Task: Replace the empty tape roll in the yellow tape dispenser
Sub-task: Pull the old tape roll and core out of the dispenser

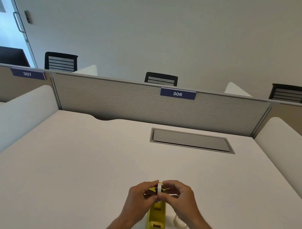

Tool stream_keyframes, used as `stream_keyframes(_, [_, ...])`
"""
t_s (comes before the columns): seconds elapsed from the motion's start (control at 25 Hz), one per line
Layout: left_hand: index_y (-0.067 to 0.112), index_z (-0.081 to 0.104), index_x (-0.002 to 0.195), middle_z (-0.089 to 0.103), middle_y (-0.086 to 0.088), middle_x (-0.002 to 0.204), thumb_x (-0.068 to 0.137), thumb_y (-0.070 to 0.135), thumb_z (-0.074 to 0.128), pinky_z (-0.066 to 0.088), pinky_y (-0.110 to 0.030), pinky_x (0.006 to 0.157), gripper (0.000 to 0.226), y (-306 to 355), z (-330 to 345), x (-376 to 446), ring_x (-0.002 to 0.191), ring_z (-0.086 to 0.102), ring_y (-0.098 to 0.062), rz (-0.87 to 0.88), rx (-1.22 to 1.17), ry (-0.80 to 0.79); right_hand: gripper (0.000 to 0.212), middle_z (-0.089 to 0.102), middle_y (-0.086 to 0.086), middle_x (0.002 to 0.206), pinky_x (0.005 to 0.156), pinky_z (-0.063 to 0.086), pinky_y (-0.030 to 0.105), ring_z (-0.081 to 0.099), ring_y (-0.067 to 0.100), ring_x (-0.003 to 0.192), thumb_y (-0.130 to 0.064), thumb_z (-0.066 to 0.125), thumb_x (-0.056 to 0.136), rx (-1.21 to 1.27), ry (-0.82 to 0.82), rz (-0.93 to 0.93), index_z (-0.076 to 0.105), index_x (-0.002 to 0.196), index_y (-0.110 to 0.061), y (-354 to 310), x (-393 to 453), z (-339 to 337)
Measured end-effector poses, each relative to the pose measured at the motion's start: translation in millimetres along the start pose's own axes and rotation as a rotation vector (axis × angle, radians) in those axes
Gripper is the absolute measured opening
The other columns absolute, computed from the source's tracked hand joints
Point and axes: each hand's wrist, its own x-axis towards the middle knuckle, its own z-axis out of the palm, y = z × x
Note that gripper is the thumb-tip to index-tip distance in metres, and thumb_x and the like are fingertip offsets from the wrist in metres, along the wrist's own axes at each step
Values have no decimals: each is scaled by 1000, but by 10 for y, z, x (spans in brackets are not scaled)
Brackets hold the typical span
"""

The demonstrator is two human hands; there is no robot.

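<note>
The yellow tape dispenser (155,221) stands on the white desk (90,163) near the front edge, its cutter end toward me. Over its far end my left hand (138,198) and my right hand (178,197) meet, fingertips pinched from both sides on a thin white roll core (159,187) on a dark hub, held upright on edge just above the dispenser's cradle. A clear roll of tape (180,222) lies flat on the desk just right of the dispenser, partly hidden under my right wrist.
A grey cable hatch (191,140) is set into the desk at the back right. A grey partition (130,100) with a "306" label closes the far side. White side dividers (19,111) flank the desk.
</note>
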Motion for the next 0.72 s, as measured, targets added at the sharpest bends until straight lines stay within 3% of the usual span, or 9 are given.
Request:
stream_keyframes(0.24, [44, 73, 102, 75, 16, 98, 71, 12, 88, 59, -21, 71, 47, 63, 19, -16, 82, 75, -13, -53, -107, 23, 24, 79, -6, 91, 81, 61, 36, 74, 15, 87, -10, 81, 79, 55, -5, -2, 80, 93, -30, -23, -51, -12])
stream_keyframes(0.44, [52, 72, 95, 74, 21, 96, 68, 15, 89, 61, -25, 70, 48, 103, 16, -13, 79, 74, -13, -25, -75, 52, 23, 80, -3, 91, 85, 61, 40, 75, 18, 89, -14, 85, 76, 121, -34, 43, 80, 94, -26, -45, -69, 17])
stream_keyframes(0.72, [51, 72, 100, 74, 24, 97, 73, 17, 87, 59, -20, 73, 46, 119, 28, -26, 84, 74, -9, 7, -62, 50, 16, 79, 7, 89, 84, 61, 45, 75, 26, 88, -6, 78, 81, 265, 46, 132, 79, 93, -16, -5, -54, 23])
